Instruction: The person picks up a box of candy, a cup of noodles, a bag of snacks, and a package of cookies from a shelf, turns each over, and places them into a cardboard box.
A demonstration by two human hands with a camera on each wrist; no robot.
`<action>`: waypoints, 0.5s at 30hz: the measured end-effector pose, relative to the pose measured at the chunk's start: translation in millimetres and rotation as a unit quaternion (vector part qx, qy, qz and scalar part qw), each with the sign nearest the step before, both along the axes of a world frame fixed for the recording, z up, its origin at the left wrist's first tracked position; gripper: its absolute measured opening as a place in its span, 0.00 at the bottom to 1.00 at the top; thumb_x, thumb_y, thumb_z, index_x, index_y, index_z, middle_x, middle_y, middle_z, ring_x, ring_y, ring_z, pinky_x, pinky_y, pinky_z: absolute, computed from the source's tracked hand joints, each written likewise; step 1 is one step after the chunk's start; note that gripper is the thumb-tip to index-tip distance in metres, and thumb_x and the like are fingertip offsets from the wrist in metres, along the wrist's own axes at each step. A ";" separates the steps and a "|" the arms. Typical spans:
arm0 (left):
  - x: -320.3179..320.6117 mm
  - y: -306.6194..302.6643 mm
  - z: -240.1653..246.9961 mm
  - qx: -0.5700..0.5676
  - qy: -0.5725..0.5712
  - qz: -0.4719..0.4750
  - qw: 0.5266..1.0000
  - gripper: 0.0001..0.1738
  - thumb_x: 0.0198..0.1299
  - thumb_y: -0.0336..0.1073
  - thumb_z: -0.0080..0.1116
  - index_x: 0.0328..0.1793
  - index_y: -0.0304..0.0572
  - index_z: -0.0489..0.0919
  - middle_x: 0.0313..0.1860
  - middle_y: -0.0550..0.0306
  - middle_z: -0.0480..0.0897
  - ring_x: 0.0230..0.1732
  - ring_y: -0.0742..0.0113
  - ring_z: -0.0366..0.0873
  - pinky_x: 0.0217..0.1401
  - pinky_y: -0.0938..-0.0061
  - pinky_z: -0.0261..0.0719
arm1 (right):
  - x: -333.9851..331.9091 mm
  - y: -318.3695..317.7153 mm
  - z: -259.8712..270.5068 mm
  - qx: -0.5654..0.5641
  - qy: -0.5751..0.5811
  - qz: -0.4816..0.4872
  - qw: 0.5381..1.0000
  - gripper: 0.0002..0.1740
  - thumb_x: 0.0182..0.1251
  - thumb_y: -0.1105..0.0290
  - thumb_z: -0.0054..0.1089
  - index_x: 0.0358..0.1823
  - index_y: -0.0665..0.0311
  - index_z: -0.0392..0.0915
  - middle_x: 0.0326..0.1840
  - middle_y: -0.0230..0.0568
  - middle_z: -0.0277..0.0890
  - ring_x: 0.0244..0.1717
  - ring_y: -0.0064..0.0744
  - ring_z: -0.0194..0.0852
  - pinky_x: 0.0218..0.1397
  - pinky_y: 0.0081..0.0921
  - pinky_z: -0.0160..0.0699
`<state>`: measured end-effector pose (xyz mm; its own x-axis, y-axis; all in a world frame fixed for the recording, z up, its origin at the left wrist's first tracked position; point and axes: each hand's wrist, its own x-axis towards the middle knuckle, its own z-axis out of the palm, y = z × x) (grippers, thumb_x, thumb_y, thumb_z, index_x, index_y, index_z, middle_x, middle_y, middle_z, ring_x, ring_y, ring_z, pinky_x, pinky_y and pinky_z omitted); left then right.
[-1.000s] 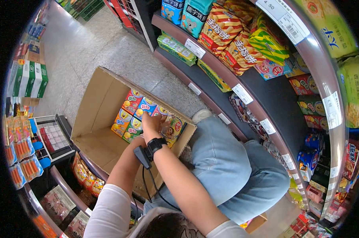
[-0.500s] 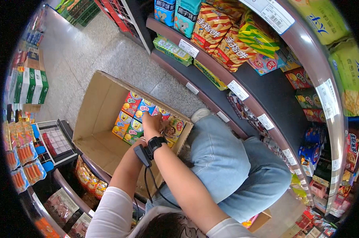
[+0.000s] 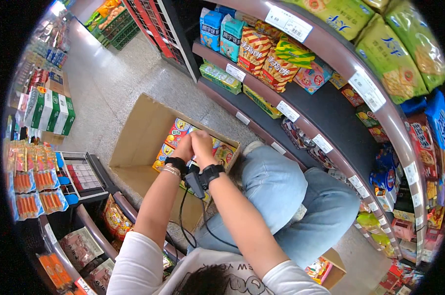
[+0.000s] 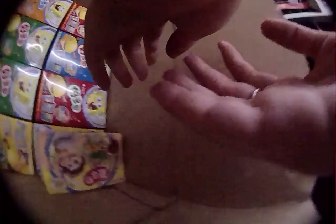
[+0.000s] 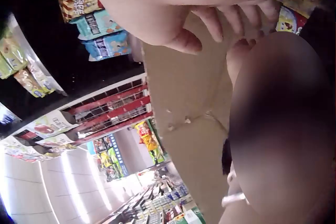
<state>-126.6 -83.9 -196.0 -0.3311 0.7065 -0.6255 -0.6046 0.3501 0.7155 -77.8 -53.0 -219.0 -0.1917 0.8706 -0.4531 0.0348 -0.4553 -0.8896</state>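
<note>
Both bare hands hover side by side inside an open cardboard carton [image 3: 136, 132]. My left hand [image 4: 142, 8] has its fingers loosely bent and holds nothing. Facing it, my right hand [image 4: 252, 98] turns its palm upward with relaxed, spread fingers, a ring on one, and nothing in it. Colourful snack boxes with cartoon faces, such as a red box [image 4: 73, 99] and a blue box [image 4: 67, 56], stand in rows at the carton's end. A yellow snack box [image 4: 81, 161] sits at the near end of the rows. In the head view the hands partly cover the boxes.
Shelving with bagged biscuits [image 3: 254, 51] and price tags curves along the right. Bent knees in jeans [image 3: 276, 187] are right beside the carton. A smaller carton [image 3: 336, 268] stands behind them. Hanging sausage packs [image 3: 35, 182] and a wire rack [image 3: 82, 177] are on the left.
Both hands have drawn back from the boxes, where the right hand reached over them, and now stand close together above. The head view has shifted and tilted, showing more of the shelves.
</note>
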 end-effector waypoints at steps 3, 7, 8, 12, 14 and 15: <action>-9.3 16.8 -15.1 0.017 -0.065 0.042 0.997 0.13 0.62 0.41 0.44 0.47 0.44 0.74 0.42 0.58 0.79 0.45 0.67 0.74 0.45 0.67 0.72 | 40.6 24.7 46.0 0.006 0.084 0.113 0.990 0.10 0.61 0.69 0.52 0.35 0.67 0.80 0.31 0.38 0.79 0.33 0.25 0.76 0.33 0.24 0.72; 45.0 25.6 85.4 -0.024 -0.007 0.042 0.999 0.12 0.64 0.41 0.39 0.43 0.46 0.72 0.37 0.60 0.78 0.39 0.65 0.73 0.41 0.67 0.71 | 97.6 33.9 109.8 -0.036 0.203 0.133 0.969 0.16 0.66 0.64 0.52 0.51 0.64 0.73 0.44 0.41 0.78 0.40 0.30 0.78 0.40 0.26 0.75; 53.6 27.4 88.2 -0.003 -0.030 0.050 0.998 0.12 0.64 0.42 0.40 0.43 0.46 0.72 0.36 0.60 0.77 0.39 0.65 0.73 0.41 0.67 0.71 | 112.2 34.7 124.8 -0.038 0.231 0.143 0.962 0.17 0.67 0.64 0.51 0.53 0.64 0.71 0.47 0.42 0.77 0.42 0.32 0.78 0.43 0.27 0.76; 88.7 42.3 105.4 0.056 -0.072 0.053 0.994 0.13 0.64 0.43 0.44 0.46 0.45 0.71 0.42 0.59 0.75 0.44 0.64 0.70 0.44 0.66 0.70 | 169.5 44.3 169.8 -0.009 0.313 0.136 0.940 0.18 0.69 0.64 0.50 0.56 0.66 0.68 0.55 0.47 0.73 0.51 0.37 0.76 0.51 0.30 0.77; 111.5 53.2 109.9 0.117 -0.099 0.087 0.984 0.13 0.63 0.43 0.46 0.49 0.45 0.70 0.47 0.59 0.73 0.46 0.65 0.69 0.46 0.67 0.70 | 203.0 48.9 186.6 0.029 0.333 0.108 0.936 0.18 0.69 0.65 0.49 0.56 0.68 0.68 0.55 0.48 0.73 0.51 0.41 0.76 0.53 0.35 0.78; 120.8 58.6 117.0 0.138 -0.130 0.070 0.979 0.16 0.62 0.40 0.51 0.53 0.46 0.69 0.51 0.60 0.69 0.49 0.65 0.67 0.49 0.67 0.70 | 218.4 51.8 190.4 0.037 0.355 0.085 0.930 0.18 0.69 0.65 0.49 0.55 0.67 0.68 0.54 0.48 0.74 0.50 0.39 0.77 0.52 0.34 0.78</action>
